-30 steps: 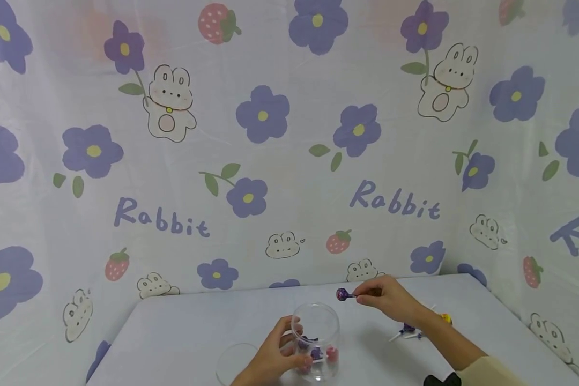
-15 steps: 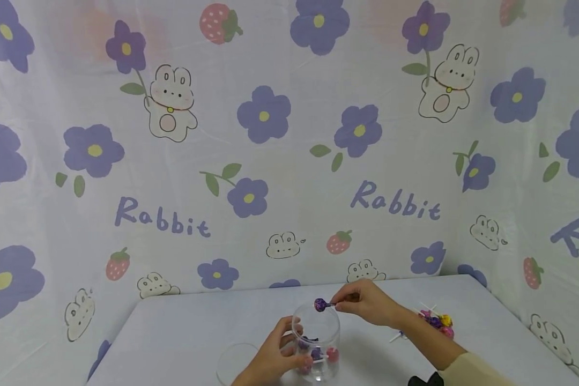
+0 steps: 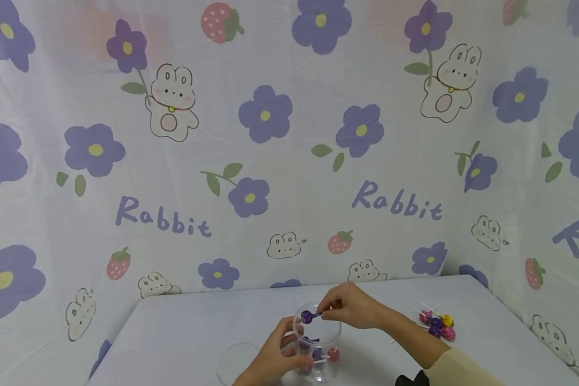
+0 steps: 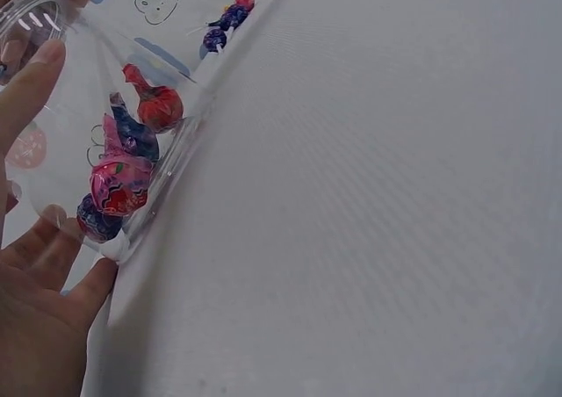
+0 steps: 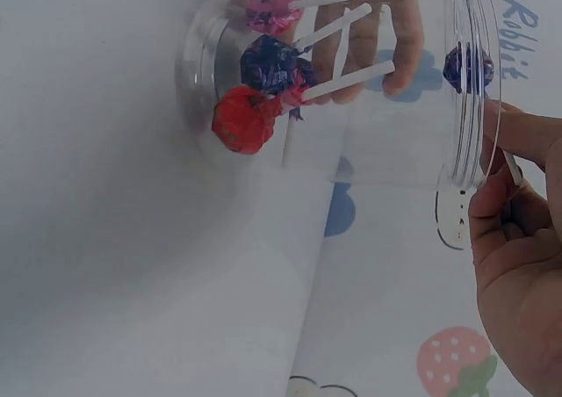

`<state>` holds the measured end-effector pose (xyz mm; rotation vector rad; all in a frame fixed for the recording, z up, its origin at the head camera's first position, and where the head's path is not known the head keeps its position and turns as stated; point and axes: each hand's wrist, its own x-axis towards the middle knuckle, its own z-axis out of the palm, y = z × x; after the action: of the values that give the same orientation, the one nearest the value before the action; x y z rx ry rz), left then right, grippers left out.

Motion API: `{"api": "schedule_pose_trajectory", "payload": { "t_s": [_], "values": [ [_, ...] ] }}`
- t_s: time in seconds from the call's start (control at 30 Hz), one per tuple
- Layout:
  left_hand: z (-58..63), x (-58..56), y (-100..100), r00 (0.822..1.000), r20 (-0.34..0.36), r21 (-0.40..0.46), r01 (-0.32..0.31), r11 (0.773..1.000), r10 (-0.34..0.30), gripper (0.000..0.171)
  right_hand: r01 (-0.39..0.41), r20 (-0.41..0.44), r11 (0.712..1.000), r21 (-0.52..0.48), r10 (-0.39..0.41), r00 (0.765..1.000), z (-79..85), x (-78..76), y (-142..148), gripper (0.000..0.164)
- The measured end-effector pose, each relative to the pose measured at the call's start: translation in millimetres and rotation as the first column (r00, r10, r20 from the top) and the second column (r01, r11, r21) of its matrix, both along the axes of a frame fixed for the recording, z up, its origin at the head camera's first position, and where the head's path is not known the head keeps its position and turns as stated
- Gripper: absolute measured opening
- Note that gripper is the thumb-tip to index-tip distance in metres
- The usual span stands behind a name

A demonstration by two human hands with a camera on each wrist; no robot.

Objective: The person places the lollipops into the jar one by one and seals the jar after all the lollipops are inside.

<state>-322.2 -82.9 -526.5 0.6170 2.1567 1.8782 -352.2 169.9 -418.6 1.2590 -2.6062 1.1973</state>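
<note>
Purple lollipop (image 3: pixel 306 317) at mouth of clear jar (image 3: pixel 328 341), right hand (image 3: pixel 349 306) pinching its stick (image 5: pixel 514 167). Left hand (image 3: pixel 273 357) curls round upright jar; more lollipops (image 3: pixel 318 354) inside. Lollipop pile (image 3: pixel 436 323) toward right edge of surface (image 3: pixel 188 321); clear disc (image 3: pixel 235 365) toward left edge.

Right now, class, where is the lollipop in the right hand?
In the head view, low and just right of centre, the purple lollipop is at the mouth of the clear jar, between the left hand and the right hand.
</note>
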Motion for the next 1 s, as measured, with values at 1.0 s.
{"api": "schedule_pose_trajectory", "payload": {
  "t_s": [1.0],
  "values": [
    [-2.0, 0.7, 0.2, 1.000, -0.019, 0.041, 0.019, 0.999, -0.019, 0.080, 0.105, -0.030, 0.994, -0.043, -0.106, 0.994, -5.8, 10.7, 20.0, 0.014]
  ]
}}
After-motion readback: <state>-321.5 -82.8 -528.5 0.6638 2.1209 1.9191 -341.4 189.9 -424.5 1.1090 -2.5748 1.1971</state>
